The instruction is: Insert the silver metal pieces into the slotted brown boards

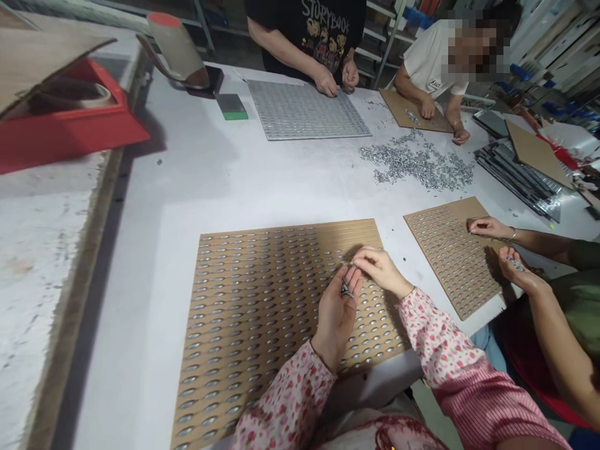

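My left hand (335,315) is held palm up above a brown perforated board (281,234), cupping a small bunch of silvery metal pieces (347,289). Rows of oval holes cover the board, and a metal piece shows in each. My right hand (379,269) hovers just beside the left, its fingertips pinched together over the board. Those fingers hide whatever may lie between them. Pink floral sleeves cover both forearms.
A co-worker's hands (490,228) work over a second perforated board (452,256) to my right. A heap of metal pieces (417,164) lies mid-table. Across the table, other people work at a silver-filled board (304,109). A red box (70,119) stands at the far left.
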Action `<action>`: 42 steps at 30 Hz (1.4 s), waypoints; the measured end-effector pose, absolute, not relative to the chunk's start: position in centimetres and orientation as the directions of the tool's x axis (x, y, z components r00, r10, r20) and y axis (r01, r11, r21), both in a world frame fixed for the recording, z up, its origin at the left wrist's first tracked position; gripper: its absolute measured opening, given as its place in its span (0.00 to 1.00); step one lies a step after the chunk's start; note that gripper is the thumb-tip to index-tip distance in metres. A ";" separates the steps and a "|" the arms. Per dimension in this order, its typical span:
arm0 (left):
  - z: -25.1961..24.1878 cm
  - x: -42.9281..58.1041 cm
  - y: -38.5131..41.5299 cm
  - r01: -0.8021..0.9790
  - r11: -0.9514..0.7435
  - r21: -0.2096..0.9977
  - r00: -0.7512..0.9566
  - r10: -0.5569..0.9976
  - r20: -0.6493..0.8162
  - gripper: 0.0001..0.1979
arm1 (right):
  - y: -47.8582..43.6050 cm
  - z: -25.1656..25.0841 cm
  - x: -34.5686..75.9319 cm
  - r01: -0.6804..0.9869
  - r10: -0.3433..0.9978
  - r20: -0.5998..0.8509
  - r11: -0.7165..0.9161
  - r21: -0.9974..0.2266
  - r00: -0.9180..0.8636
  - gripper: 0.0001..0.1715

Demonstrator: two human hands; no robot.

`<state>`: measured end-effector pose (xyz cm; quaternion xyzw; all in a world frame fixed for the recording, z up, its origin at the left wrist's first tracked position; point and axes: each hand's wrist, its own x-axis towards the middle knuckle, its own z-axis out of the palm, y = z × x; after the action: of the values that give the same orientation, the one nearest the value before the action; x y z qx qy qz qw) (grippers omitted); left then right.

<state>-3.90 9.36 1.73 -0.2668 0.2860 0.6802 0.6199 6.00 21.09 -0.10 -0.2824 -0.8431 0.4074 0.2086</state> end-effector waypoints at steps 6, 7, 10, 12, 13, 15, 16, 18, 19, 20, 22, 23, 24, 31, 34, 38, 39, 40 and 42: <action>1.4 -3.8 8.9 -0.997 -0.012 0.079 -0.066 0.675 -0.735 0.10 | 24.9 -2.5 5.3 0.542 0.777 0.042 0.476 -0.693 -0.629 0.16; 1.3 -3.7 8.8 -0.997 -0.002 0.076 -0.058 0.680 -0.731 0.09 | 25.2 -2.7 5.1 0.548 0.757 0.043 0.510 -0.662 -0.652 0.16; 1.2 -3.7 8.7 -0.996 0.018 0.086 -0.049 0.701 -0.711 0.08 | 25.3 -3.1 4.4 0.570 0.710 0.029 0.589 -0.573 -0.704 0.17; 1.0 -3.6 8.7 -0.996 0.018 0.092 -0.053 0.704 -0.709 0.07 | 25.2 -3.3 4.1 0.598 0.715 0.026 0.604 -0.527 -0.699 0.16; 1.0 -3.5 8.7 -0.995 0.015 0.095 -0.058 0.700 -0.712 0.06 | 25.2 -3.4 4.0 0.612 0.723 0.028 0.603 -0.512 -0.690 0.16; 0.9 -3.5 8.7 -0.994 0.009 0.109 -0.072 0.696 -0.715 0.06 | 25.1 -3.4 3.8 0.633 0.743 0.033 0.592 -0.499 -0.668 0.15; 0.8 -3.5 8.7 -0.993 0.004 0.119 -0.083 0.697 -0.712 0.05 | 25.1 -3.4 3.7 0.641 0.753 0.034 0.582 -0.500 -0.657 0.15; 0.8 -3.5 8.7 -0.990 -0.007 0.143 -0.106 0.708 -0.698 0.03 | 24.9 -3.2 3.6 0.648 0.772 0.038 0.557 -0.520 -0.634 0.14; 0.8 -3.5 8.7 -0.988 -0.013 0.153 -0.116 0.713 -0.692 0.02 | 24.7 -3.1 3.7 0.639 0.781 0.045 0.541 -0.546 -0.623 0.13; 0.9 -3.5 8.7 -0.987 -0.016 0.158 -0.123 0.714 -0.689 0.01 | 24.5 -2.8 3.8 0.620 0.789 0.049 0.518 -0.590 -0.612 0.12; 1.0 -3.6 8.8 -0.987 -0.019 0.160 -0.126 0.712 -0.691 0.03 | 23.7 -1.9 4.2 0.548 0.804 0.018 0.421 -0.722 -0.594 0.11; 1.1 -3.6 8.8 -0.987 -0.018 0.161 -0.126 0.710 -0.693 0.04 | 23.1 -1.4 4.5 0.500 0.801 -0.028 0.346 -0.794 -0.598 0.12; 1.1 -3.7 8.8 -0.986 -0.015 0.165 -0.127 0.711 -0.692 0.06 | 22.5 -0.8 4.9 0.451 0.783 -0.086 0.261 -0.853 -0.616 0.13; 0.4 -3.0 8.8 -0.960 -0.021 0.279 -0.201 0.746 -0.635 0.15 | 18.6 1.8 6.7 0.262 0.565 -0.296 -0.144 -0.954 -0.770 0.17; 0.4 -2.6 8.7 -0.951 -0.027 0.309 -0.225 0.746 -0.627 0.11 | 18.6 1.2 7.0 0.263 0.547 -0.362 -0.254 -0.931 -0.755 0.17; 1.1 -2.6 8.7 -0.976 0.004 0.218 -0.152 0.706 -0.691 0.04 | 21.4 -0.6 7.3 0.297 0.753 -0.284 -0.123 -0.947 -0.594 0.16; 1.3 -2.6 8.7 -0.981 0.014 0.196 -0.130 0.699 -0.703 0.06 | 22.3 -1.1 7.3 0.318 0.810 -0.236 -0.065 -0.946 -0.538 0.15; 1.4 -2.7 8.7 -0.984 0.022 0.179 -0.114 0.693 -0.712 0.06 | 23.2 -1.7 7.2 0.345 0.846 -0.189 -0.006 -0.939 -0.499 0.15; 1.5 -2.8 8.7 -0.988 0.033 0.151 -0.088 0.681 -0.727 0.05 | 24.6 -2.6 7.0 0.420 0.869 -0.109 0.121 -0.899 -0.484 0.14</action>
<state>-2.78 8.72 1.54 -0.2285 0.3359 0.6566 0.6355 6.97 24.58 -2.61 -0.4524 -0.7120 0.4846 0.2314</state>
